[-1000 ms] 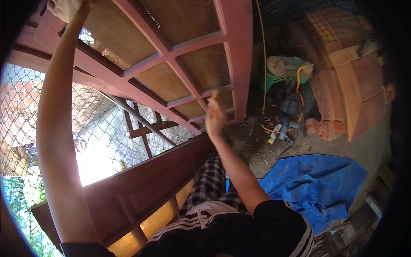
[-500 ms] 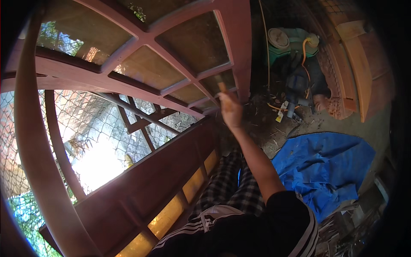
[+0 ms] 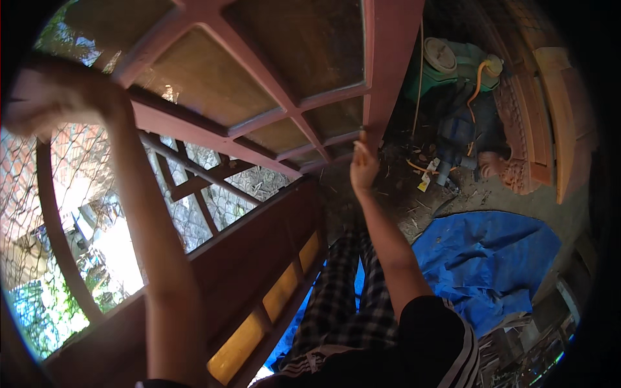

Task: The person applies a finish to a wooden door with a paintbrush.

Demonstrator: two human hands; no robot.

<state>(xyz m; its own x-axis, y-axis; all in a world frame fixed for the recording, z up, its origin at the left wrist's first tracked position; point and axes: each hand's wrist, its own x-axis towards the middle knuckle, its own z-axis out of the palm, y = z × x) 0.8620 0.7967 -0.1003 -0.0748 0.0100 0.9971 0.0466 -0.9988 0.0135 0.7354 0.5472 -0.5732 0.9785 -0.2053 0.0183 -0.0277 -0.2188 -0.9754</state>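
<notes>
My right hand (image 3: 364, 171) is closed round a slim brush-like tool (image 3: 363, 137), whose tan and dark end sticks up past the fingers. It is held close to the lower right part of a reddish-brown paned door (image 3: 394, 64), and I cannot tell whether the tool touches the frame. At the far left my raised left hand (image 3: 65, 97) is by the door's left side. It is blurred, its fingers are hard to make out, and whether it grips the frame is not clear. Brown glass panes (image 3: 294, 48) fill the door's upper part.
A second dark-red panel (image 3: 252, 252) with amber panes stands on my left, before wire mesh (image 3: 84, 168). To the right are a blue tarp (image 3: 482, 258) on the ground, a green sprayer-like tank (image 3: 462, 61) with an orange hose, and carved wooden pieces (image 3: 517, 139).
My left hand has come into view at the upper left, with its forearm further right. The right hand has moved slightly right and down. My view has shifted, making the door look larger.
</notes>
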